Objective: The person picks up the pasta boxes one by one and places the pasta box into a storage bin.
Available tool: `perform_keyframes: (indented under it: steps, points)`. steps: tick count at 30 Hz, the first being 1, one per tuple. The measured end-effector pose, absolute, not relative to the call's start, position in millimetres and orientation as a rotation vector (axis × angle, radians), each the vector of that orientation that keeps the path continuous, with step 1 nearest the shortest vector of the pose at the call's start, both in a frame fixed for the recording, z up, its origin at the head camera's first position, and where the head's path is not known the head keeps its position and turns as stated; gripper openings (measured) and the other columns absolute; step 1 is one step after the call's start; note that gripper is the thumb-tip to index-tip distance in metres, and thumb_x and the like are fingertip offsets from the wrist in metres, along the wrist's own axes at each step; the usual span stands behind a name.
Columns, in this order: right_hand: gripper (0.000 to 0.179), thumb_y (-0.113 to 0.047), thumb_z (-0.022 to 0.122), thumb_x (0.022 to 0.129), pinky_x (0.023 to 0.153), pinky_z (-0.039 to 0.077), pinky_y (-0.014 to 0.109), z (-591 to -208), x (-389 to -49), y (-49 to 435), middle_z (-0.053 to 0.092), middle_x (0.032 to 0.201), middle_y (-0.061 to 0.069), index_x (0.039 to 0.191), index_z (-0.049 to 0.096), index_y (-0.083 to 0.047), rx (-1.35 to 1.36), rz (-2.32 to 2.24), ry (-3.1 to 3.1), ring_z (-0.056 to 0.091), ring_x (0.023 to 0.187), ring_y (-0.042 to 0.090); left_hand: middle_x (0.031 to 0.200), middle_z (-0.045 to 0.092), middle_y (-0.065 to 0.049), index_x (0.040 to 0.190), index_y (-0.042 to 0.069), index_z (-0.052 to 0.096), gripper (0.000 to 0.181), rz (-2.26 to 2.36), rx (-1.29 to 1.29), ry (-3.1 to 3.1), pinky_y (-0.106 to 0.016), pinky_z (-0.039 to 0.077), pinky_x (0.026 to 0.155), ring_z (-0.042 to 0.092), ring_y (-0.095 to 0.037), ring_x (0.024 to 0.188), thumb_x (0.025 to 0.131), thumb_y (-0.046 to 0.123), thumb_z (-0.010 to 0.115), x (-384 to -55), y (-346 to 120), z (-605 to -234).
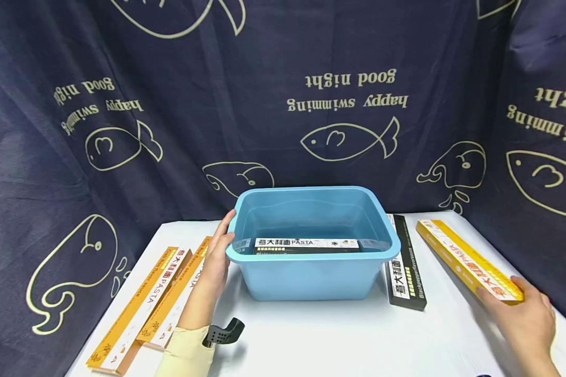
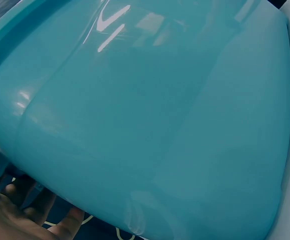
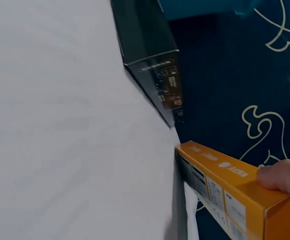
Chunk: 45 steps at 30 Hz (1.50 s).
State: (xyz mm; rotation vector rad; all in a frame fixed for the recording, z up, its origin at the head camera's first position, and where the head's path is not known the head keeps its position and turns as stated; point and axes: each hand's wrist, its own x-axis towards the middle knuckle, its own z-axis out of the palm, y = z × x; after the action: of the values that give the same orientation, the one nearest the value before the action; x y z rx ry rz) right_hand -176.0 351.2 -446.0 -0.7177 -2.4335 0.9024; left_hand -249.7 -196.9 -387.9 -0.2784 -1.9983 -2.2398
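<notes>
My right hand [image 1: 523, 317] grips the near end of a yellow pasta box [image 1: 469, 259] at the table's right side. In the right wrist view the thumb [image 3: 285, 176] presses on this box's orange face, and its far end tilts away. My left hand [image 1: 215, 256] touches the left side of a light blue plastic tub [image 1: 306, 277], at its rim. Inside the tub lies a black pasta box [image 1: 306, 243], partly hidden by the front wall. The left wrist view is filled by the tub's outer wall [image 2: 135, 110], with the left fingers [image 2: 67, 225] against it.
Another black pasta box [image 1: 407, 267] lies just right of the tub. Two orange pasta boxes, the outer box [image 1: 141, 309] and the inner box [image 1: 170, 309], lie left of it, near my left forearm. A dark fish-print cloth [image 1: 245, 104] hangs behind the white table [image 1: 311, 340].
</notes>
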Motion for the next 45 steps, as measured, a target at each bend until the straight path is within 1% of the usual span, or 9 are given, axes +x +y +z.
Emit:
perform_keyframes:
  steps: [9, 18, 21, 23, 26, 29, 31, 34, 45]
  points:
    - [0.071, -0.025, 0.073, 0.083, 0.094, 0.027, 0.055, -433, -179, 357, 0.048, 0.135, 0.033, 0.144, 0.047, 0.001, -0.748, 0.899, -2.352, 0.042, 0.126, 0.046, 0.165, 0.022, 0.007, 0.157, 0.029, 0.032, 0.057, -2.233, -0.292, -2.007, -0.059, 0.008, 0.123, 0.02, -0.019, 0.151, 0.1, 0.023, 0.036, -251, -197, -387]
    - [0.073, -0.027, 0.075, 0.083, 0.081, 0.029, 0.042, -420, -180, 359, 0.048, 0.137, 0.032, 0.146, 0.047, -0.003, -0.754, 0.876, -2.364, 0.045, 0.122, 0.046, 0.166, 0.023, 0.008, 0.156, 0.03, 0.032, 0.057, -2.257, -0.265, -2.0, -0.059, 0.006, 0.123, 0.02, -0.018, 0.152, 0.1, 0.022, 0.036, -250, -196, -388]
    - [0.072, -0.027, 0.076, 0.082, 0.08, 0.028, 0.038, -414, -180, 359, 0.049, 0.138, 0.031, 0.145, 0.049, -0.004, -0.762, 0.876, -2.354, 0.045, 0.119, 0.044, 0.166, 0.023, 0.008, 0.156, 0.03, 0.032, 0.057, -2.268, -0.26, -1.992, -0.06, 0.005, 0.122, 0.019, -0.018, 0.152, 0.1, 0.022, 0.036, -250, -196, -388]
    - [0.072, -0.029, 0.077, 0.081, 0.079, 0.028, 0.032, -409, -180, 359, 0.051, 0.138, 0.029, 0.145, 0.05, -0.007, -0.77, 0.881, -2.339, 0.05, 0.108, 0.033, 0.166, 0.023, 0.008, 0.156, 0.031, 0.032, 0.057, -2.271, -0.257, -1.992, -0.061, 0.004, 0.122, 0.018, -0.018, 0.152, 0.1, 0.022, 0.037, -250, -196, -388]
    - [0.07, -0.03, 0.08, 0.08, 0.076, 0.028, 0.018, -401, -180, 360, 0.061, 0.122, 0.003, 0.144, 0.054, -0.016, -0.794, 0.952, -2.274, 0.047, 0.091, 0.001, 0.166, 0.022, 0.008, 0.156, 0.032, 0.032, 0.057, -2.272, -0.247, -1.995, -0.062, 0.005, 0.122, 0.019, -0.019, 0.151, 0.1, 0.022, 0.037, -250, -196, -388]
    - [0.069, -0.026, 0.082, 0.079, 0.066, 0.03, 0.002, -394, -180, 359, 0.051, 0.1, -0.025, 0.143, 0.057, -0.027, -0.779, 1.11, -2.173, 0.036, 0.077, -0.017, 0.166, 0.021, 0.009, 0.156, 0.033, 0.032, 0.057, -2.271, -0.244, -1.998, -0.063, 0.006, 0.121, 0.02, -0.02, 0.151, 0.099, 0.023, 0.037, -250, -196, -387]
    - [0.069, -0.019, 0.083, 0.078, 0.058, 0.035, 0.001, -387, -180, 358, 0.042, 0.091, -0.033, 0.141, 0.058, -0.031, -0.749, 1.237, -2.086, 0.041, 0.073, -0.016, 0.166, 0.021, 0.009, 0.156, 0.033, 0.032, 0.057, -2.268, -0.244, -2.0, -0.064, 0.006, 0.121, 0.02, -0.02, 0.151, 0.099, 0.023, 0.037, -250, -196, -387]
    - [0.067, -0.008, 0.081, 0.078, 0.053, 0.037, 0.003, -376, -180, 355, 0.049, 0.091, -0.028, 0.137, 0.061, -0.032, -0.685, 1.392, -1.956, 0.046, 0.073, -0.011, 0.166, 0.021, 0.008, 0.156, 0.032, 0.032, 0.057, -2.266, -0.254, -1.997, -0.063, 0.005, 0.121, 0.019, -0.019, 0.152, 0.099, 0.023, 0.037, -251, -196, -387]
    - [0.066, 0.016, 0.069, 0.078, 0.065, 0.039, -0.003, -343, -181, 348, 0.052, 0.107, -0.02, 0.134, 0.064, -0.018, -0.28, 1.277, -1.812, 0.047, 0.089, -0.002, 0.166, 0.022, 0.008, 0.156, 0.031, 0.032, 0.057, -2.266, -0.257, -1.991, -0.061, 0.006, 0.122, 0.019, -0.019, 0.152, 0.1, 0.023, 0.037, -251, -196, -388]
